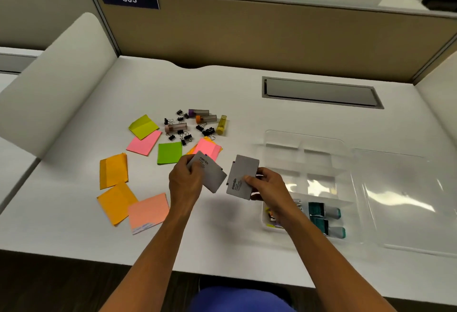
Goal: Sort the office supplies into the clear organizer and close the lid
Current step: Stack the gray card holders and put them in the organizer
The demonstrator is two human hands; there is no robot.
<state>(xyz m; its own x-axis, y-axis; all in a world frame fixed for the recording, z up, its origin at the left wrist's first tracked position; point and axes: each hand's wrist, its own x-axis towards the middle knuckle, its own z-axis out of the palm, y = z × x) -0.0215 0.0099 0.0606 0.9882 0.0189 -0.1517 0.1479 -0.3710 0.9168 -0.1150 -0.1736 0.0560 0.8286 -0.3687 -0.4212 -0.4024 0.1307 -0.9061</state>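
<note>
White cubicle desk point(74, 225), sticky notes & binder clips scattered. Left hand point(185, 183) grips one grey Camlin box point(210, 174), right hand point(267, 183) pinches another point(241, 178) by its edge, just beside the clear organizer point(304, 138), lid open. Boxes look light, stiff, prob slick – hold by long edges

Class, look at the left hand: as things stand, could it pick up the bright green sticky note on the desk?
Probably not yet. The left hand already grips a grey case. The green sticky note lies close by and uncovered, so the path is free once the case is put down.
</note>
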